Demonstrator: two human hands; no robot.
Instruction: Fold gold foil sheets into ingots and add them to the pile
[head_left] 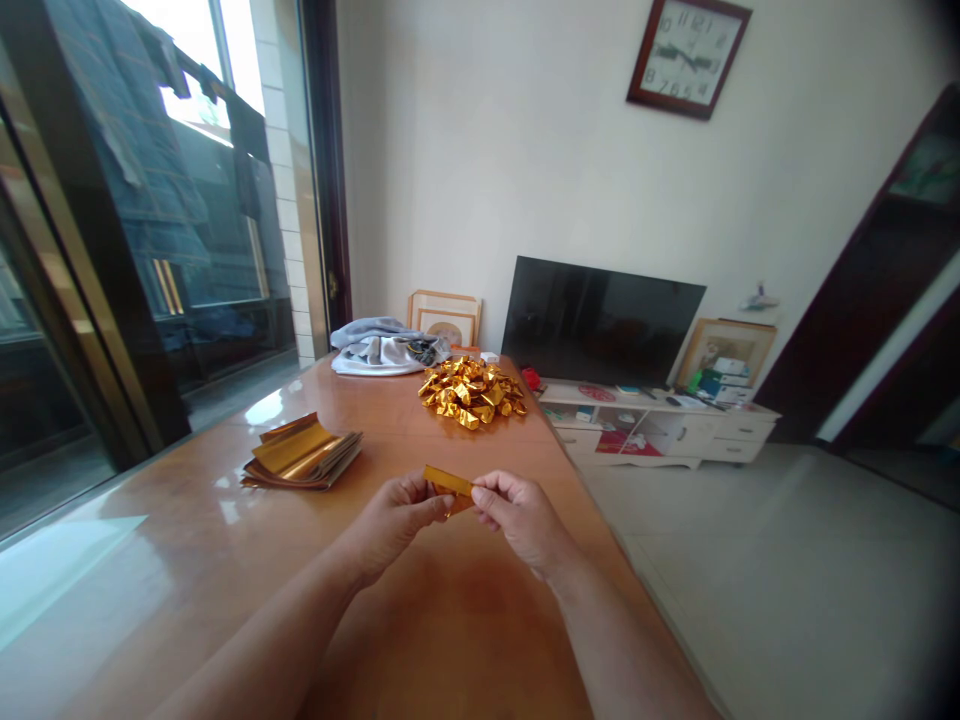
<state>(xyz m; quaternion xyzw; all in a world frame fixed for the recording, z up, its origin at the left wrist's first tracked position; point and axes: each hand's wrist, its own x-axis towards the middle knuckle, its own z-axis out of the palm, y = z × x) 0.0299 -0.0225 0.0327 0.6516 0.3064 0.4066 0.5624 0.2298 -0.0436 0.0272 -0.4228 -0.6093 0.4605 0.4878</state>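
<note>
foil strip (pixel 448 487): light, thin, soft, creases easily, take by its edges | left hand (pixel 394 520), right hand (pixel 521 520): both pinching it | place: in front of foil heap (pixel 471 392); foil stack (pixel 301 453) left of heap

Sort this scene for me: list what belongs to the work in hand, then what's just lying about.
Work in hand: gold foil strip pinched between left hand and right hand; folded gold foil heap; gold foil sheet stack.

Lying about: grey cloth; framed picture; television; wall clock.
</note>
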